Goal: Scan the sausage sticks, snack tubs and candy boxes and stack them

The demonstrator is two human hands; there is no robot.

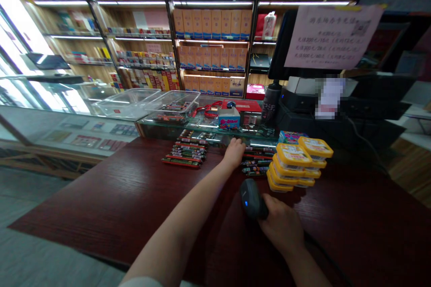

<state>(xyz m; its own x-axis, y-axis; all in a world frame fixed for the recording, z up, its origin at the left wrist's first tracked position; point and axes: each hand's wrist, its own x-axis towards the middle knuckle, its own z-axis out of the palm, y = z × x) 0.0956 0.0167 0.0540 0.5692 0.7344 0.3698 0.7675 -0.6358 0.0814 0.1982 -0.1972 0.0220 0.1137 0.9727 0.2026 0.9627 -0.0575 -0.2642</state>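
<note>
My right hand (pixel 283 224) is closed around the handle of a black barcode scanner (pixel 251 199) with a lit blue spot, held over the dark red-brown counter. My left hand (pixel 235 153) reaches forward to the far side of the counter, its fingers curled; whatever is in them is hidden. Just right of it lies a pile of thin dark stick-shaped packets (pixel 257 163). To its left is another row of such packets (pixel 187 150), with red and green edges. Right of these, yellow-lidded plastic tubs (pixel 292 154) stand in stacks.
A glass ledge (pixel 202 130) behind the counter (pixel 117 197) bears a small blue-pink box (pixel 229 119) and a clear plastic bin (pixel 175 101). A monitor with a paper notice (pixel 332 36) stands at the right. The scanner's cable (pixel 325 255) trails rightward. Shelves of boxed goods (pixel 212 22) line the back.
</note>
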